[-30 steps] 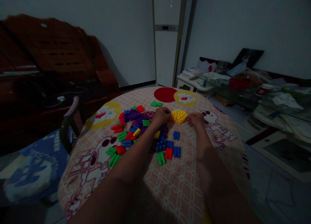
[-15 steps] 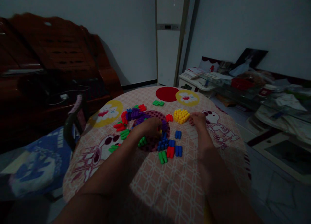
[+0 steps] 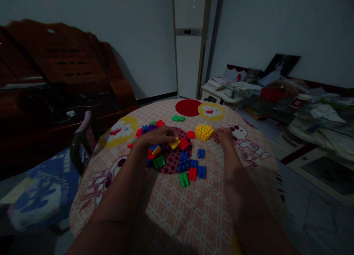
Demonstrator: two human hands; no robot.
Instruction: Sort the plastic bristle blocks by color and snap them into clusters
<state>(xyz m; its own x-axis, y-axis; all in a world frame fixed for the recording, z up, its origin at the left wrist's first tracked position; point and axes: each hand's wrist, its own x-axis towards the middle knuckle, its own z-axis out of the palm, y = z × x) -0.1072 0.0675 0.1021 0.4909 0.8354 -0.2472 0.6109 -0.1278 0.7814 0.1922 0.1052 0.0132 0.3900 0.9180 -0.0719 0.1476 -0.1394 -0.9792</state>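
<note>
My left hand [image 3: 162,136] is over the pile of toy blocks, its thumb and fingers pinched at a yellow toy block [image 3: 174,144]. Next to that block lies a red toy block [image 3: 183,143]. My right hand [image 3: 224,136] rests on the table with curled fingers, close against the right side of a cluster of joined yellow blocks [image 3: 204,132]. Whatever is inside its fingers is hidden. A small red block [image 3: 190,134] sits just left of the cluster. Part of the pile, with purple blocks in it, is covered by my left hand and forearm.
Blue blocks [image 3: 184,165], a red block [image 3: 193,173] and a green block [image 3: 184,180] lie nearer me on the round table's patterned cloth [image 3: 177,210]. Another green block [image 3: 178,118] lies at the back. A chair [image 3: 79,144] stands left; a cluttered glass shelf [image 3: 279,107] stands right.
My left hand has left the cluster's left side and moved leftward over the pile, where a yellow block shows at its fingertips. The small red block stays beside the cluster. My right hand keeps its place.
</note>
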